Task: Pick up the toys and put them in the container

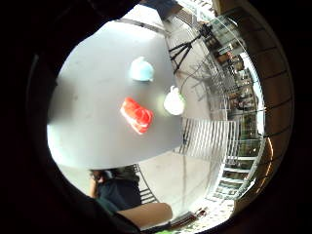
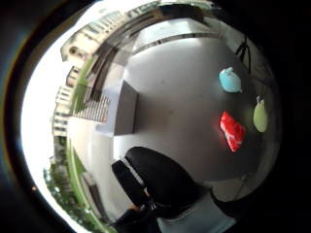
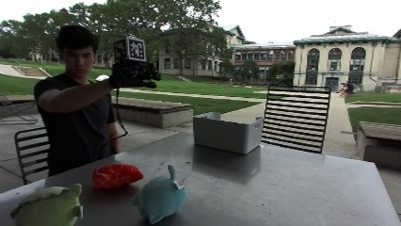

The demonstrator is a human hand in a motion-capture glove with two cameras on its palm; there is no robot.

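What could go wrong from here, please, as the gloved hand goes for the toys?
The right hand is raised well above the table, so it has a long descent. The green toy and blue toy sit near the table's edge and could be knocked off. The container stands apart from the toys, so each one could drop in transit.

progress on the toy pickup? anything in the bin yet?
Nothing looks done: no toy shows in the white container, though its inside is mostly hidden. Nothing in hand: the gloved right hand is raised high above the table, gripping no toy. Left: red toy, blue toy and green toy, all on the table.
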